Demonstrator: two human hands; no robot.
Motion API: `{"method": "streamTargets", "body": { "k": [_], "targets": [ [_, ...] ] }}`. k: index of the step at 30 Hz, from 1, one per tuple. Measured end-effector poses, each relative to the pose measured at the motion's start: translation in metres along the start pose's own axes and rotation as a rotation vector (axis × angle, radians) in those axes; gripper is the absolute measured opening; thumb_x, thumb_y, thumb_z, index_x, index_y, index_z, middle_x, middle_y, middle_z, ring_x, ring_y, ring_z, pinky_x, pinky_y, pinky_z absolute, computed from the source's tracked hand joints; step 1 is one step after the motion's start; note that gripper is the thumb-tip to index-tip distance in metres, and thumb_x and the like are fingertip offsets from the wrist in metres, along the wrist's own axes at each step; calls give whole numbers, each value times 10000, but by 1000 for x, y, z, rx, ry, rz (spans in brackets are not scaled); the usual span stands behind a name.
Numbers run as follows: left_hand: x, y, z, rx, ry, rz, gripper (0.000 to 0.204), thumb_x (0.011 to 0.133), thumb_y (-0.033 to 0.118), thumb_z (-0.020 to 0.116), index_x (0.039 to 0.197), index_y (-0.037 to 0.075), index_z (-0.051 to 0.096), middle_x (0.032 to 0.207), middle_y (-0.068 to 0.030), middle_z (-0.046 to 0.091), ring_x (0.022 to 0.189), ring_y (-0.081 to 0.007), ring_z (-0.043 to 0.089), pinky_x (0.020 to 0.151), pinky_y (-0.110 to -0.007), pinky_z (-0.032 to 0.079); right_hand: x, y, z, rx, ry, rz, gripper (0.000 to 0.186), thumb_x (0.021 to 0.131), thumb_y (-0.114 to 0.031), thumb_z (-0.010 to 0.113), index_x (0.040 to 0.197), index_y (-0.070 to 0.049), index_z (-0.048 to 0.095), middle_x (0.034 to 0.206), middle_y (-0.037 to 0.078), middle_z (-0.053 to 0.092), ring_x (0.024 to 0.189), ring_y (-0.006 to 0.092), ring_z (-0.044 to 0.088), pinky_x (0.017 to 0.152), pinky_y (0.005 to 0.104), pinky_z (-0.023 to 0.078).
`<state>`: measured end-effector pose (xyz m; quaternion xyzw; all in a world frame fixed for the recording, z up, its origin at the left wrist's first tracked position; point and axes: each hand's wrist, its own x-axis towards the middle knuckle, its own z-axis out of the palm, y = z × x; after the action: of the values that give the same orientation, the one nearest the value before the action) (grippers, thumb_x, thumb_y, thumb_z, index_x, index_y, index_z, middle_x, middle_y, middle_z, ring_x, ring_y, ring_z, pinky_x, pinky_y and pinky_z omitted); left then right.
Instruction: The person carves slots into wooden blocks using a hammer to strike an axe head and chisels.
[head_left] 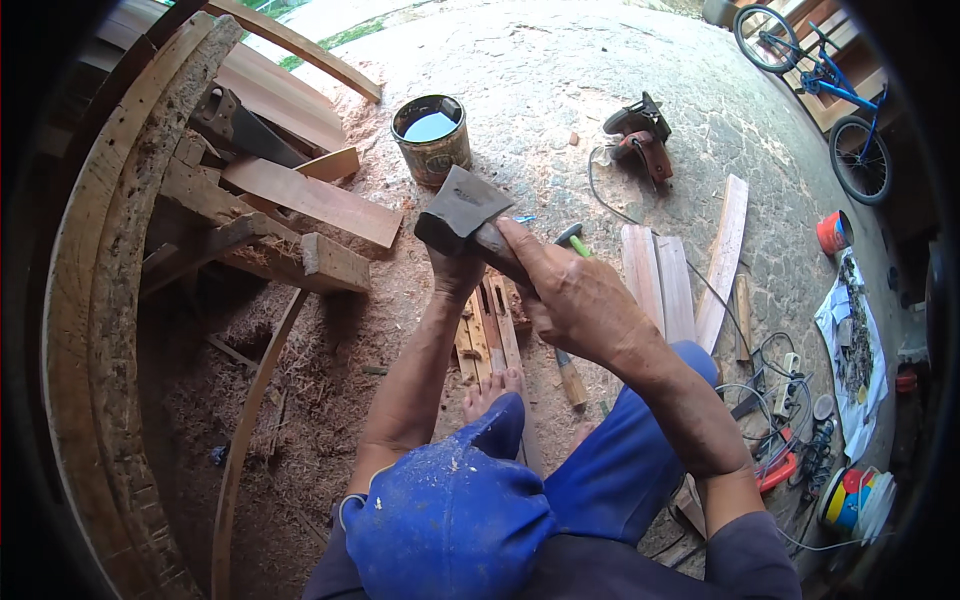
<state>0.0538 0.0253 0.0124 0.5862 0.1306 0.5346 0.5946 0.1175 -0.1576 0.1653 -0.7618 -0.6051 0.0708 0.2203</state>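
My right hand (572, 300) grips the wooden handle of an axe (465, 205), its broad dark head raised at the centre. My left hand (455, 265) is directly beneath that head, which hides its fingers and anything they hold. Below are narrow slotted wood pieces (470, 340), with my bare foot (492, 390) at them. A green-handled tool (580, 246) lies behind my right hand, and a wooden-handled tool (570, 385) lies farther down.
A timber frame (120, 250) with a saw (235, 130) fills the left. A paint bucket (430, 150), power tool (645, 150) and loose boards (650, 280) stand or lie ahead. Cords (775, 380), a red clamp (775, 470) and a blue bicycle (840, 100) occupy the right.
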Motion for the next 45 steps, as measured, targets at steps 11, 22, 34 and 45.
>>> {"method": "streamTargets", "body": {
  "k": [11,22,34,45],
  "targets": [
    [-12,19,-1,267,-26,85,248,826,140,818,997,14,690,893,-63,726,809,-169,702,741,-339,555,3,-17,-22,-96,-1,9,734,858,30,589,1524,-60,294,961,268,682,842,413,723,701,488,598],
    [12,14,-5,361,-68,-44,187,888,180,770,923,27,667,788,-39,687,743,-171,675,706,-339,528,7,-35,-66,236,386,-158,676,861,-13,687,1483,-72,431,1010,273,699,852,412,723,730,465,577],
    [-63,6,5,402,-166,112,306,907,207,756,1139,37,651,975,-59,688,922,-193,663,820,-385,543,-43,5,21,-47,-141,124,564,861,-75,622,1380,-34,406,965,274,670,842,454,696,722,522,563],
    [-5,-7,-15,452,-131,79,201,834,130,805,815,15,640,705,-49,665,638,-167,645,635,-331,516,17,-57,-107,274,790,-288,573,864,15,737,1377,-1,482,849,119,653,696,156,662,656,327,556]
  ]
}}
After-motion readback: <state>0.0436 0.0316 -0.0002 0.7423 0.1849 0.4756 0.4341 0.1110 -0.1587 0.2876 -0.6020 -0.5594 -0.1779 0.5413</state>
